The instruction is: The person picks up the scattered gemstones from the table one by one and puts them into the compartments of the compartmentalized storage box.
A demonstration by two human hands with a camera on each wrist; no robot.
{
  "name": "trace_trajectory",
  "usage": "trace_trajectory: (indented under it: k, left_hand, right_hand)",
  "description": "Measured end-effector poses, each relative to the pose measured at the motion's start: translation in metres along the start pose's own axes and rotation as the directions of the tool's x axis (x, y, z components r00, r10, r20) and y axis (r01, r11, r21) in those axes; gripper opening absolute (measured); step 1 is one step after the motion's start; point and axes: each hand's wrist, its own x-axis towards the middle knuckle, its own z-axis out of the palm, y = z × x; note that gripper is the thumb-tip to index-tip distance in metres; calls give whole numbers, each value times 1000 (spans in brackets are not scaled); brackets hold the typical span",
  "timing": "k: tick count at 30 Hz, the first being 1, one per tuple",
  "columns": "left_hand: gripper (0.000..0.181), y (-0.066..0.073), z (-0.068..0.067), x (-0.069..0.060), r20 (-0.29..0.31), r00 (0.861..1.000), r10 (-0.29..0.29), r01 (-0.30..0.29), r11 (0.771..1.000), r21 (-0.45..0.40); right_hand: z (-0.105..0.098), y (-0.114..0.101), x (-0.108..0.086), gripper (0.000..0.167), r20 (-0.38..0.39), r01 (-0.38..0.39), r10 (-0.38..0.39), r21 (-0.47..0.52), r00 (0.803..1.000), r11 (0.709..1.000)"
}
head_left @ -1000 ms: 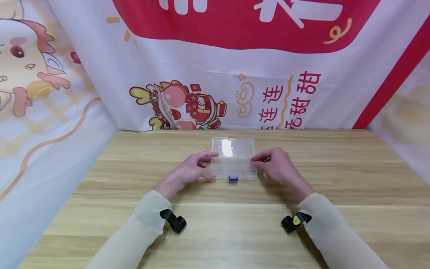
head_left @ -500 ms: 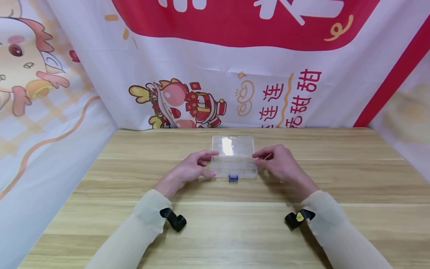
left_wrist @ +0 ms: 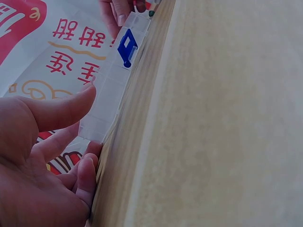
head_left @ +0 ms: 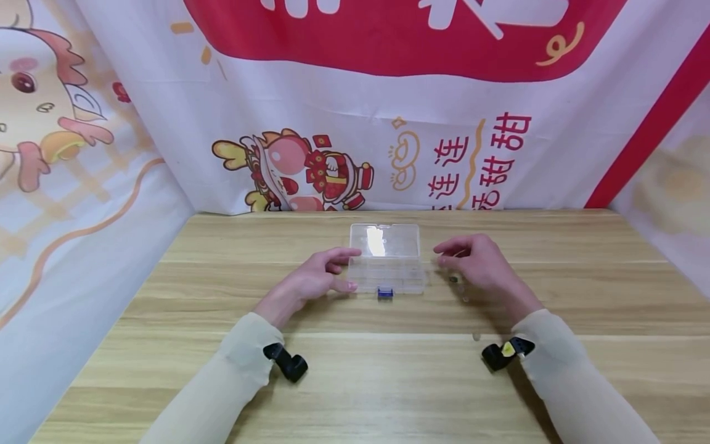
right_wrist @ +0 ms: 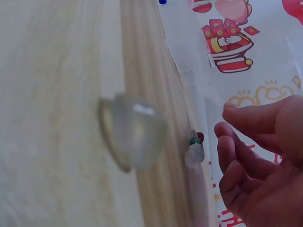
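Clear compartment box (head_left: 383,275) lies lid-open on table (head_left: 366,388). Left hand (head_left: 315,276) grips its left end, thumb and fingers spread. Right hand (head_left: 478,262), right of box: fingers loosely bent, holding nothing; small beads (right_wrist: 194,155) likewise.

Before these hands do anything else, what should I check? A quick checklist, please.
1. Clear plastic compartment box steadied: ok, left hand touches its left end.
2. Lid open: ok, swung back.
3. Blue latch out of the way: ok, at the front edge.
4. Right hand free: ok, nothing visible in its grasp.
5. Loose bead-like pieces inside: not ok, several lie outside, near that hand.
6. Compartment contents: cannot tell, too indistinct.
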Motion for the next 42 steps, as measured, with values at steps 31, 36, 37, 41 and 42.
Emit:
trace_trajectory:
  k: [31,36,37,41,42]
  left_hand:
    - [70,0,-3,1,2,1000,-9,9,1000,9]
    - [70,-1,-2,0,13,1000,-9,9,1000,-2]
    - [70,0,-1,1,15,1000,-7,7,1000,-2]
    - [70,2,0,1,5,1000,-8,8,1000,3]
    - [70,2,0,2,4,1000,-5,5,1000,4]
  right_hand:
    - [1,15,9,27,60,-3,9,-91,998,996]
    - [1,16,7,22,52,-23,28,-111,998,994]
    - [0,16,7,21,49,-25,30,-112,998,993]
    - [-2,17,7,19,43,-19,23,-98,999,995]
    - [-2,17,7,18,36,-14,17,-98,999,995]
